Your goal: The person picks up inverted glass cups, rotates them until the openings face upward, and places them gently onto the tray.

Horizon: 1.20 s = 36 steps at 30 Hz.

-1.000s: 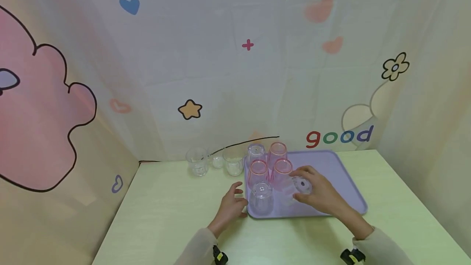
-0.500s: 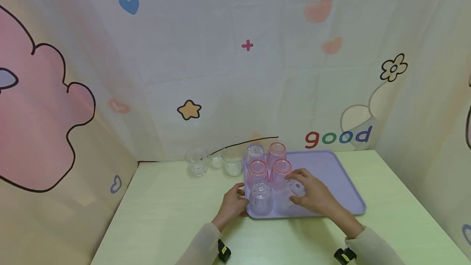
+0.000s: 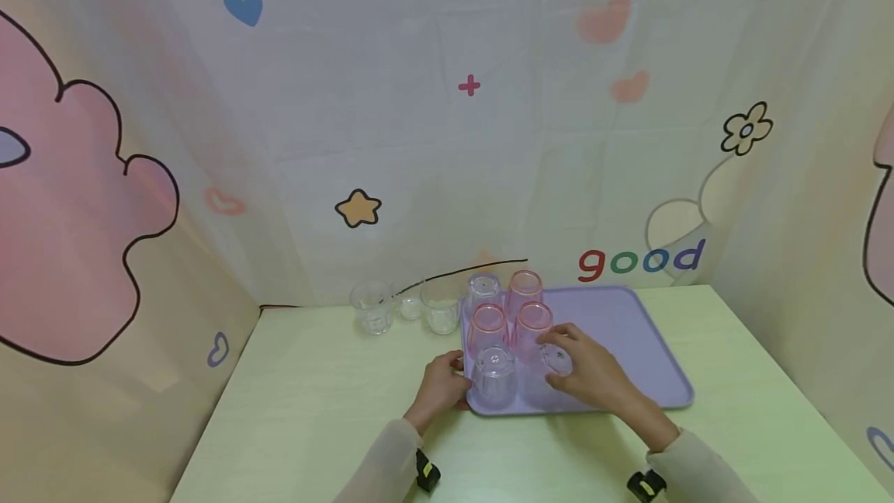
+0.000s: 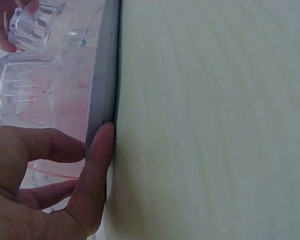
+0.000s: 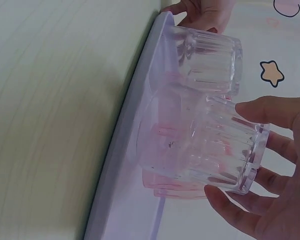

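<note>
My right hand (image 3: 590, 367) grips an upside-down clear glass (image 5: 215, 145) by its base, fingers and thumb spread around it. The glass's mouth faces the purple tray (image 3: 608, 332); whether it touches is hard to tell. My left hand (image 3: 441, 385) pinches the tray's near left rim, as the left wrist view shows. Beside that hand, another clear glass (image 3: 495, 379) stands inverted on the tray. Behind it are pink glasses, one at the left (image 3: 488, 331), one at the right (image 3: 534, 328) and one farther back (image 3: 524, 293), with a bluish glass (image 3: 483, 291) in the back left corner.
Left of the tray, clear glassware stands along the back of the table: a larger glass (image 3: 372, 309), a small one (image 3: 410, 307) and another glass (image 3: 441, 310). A printed curtain (image 3: 419, 138) closes off the back and sides. The tray's right part shows bare surface.
My right hand has moved left with the clear glass, bringing it closer to the other glasses. The left hand has come in from just beside the tray to its rim.
</note>
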Each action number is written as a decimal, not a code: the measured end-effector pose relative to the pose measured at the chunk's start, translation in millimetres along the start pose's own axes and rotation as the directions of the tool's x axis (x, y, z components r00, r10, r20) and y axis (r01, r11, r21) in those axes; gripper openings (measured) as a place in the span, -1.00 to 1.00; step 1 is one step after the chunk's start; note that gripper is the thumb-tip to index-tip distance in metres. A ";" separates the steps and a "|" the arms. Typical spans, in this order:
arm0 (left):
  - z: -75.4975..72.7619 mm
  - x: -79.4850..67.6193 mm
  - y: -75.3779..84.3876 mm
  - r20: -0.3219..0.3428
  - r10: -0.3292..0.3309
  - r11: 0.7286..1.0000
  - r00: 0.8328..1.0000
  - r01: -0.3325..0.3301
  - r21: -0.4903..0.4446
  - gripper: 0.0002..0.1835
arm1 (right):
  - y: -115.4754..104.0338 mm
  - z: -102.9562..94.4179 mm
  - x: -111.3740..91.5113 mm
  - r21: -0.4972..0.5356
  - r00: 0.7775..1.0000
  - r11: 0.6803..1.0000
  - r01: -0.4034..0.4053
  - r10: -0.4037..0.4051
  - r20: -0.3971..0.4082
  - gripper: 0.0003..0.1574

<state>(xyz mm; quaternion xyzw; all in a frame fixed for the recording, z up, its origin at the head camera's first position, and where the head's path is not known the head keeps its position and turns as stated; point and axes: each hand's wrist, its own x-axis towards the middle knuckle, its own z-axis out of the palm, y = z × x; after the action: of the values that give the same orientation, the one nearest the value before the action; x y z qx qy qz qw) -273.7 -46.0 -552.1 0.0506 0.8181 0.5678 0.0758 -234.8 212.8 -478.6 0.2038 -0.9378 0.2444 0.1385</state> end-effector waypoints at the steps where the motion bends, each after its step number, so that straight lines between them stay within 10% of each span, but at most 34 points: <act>1: -0.1 0.2 0.2 -0.001 -0.007 1.000 1.000 0.007 0.004 -0.30 | 0.3 1.3 0.2 -0.004 1.000 1.000 -0.002 0.002 0.003 -0.39; 36: 2.8 -0.3 -1.2 -0.018 -0.019 1.000 1.000 0.019 -0.017 -0.28 | -3.5 21.0 4.9 -0.079 1.000 0.997 -0.004 0.005 0.014 -0.30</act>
<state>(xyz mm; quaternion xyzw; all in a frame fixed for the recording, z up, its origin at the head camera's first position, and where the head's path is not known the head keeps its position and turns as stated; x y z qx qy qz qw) -272.9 -43.9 -554.1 0.0371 0.8143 0.5746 0.0740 -240.9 197.6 -493.1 0.1979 -0.9481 0.2062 0.1394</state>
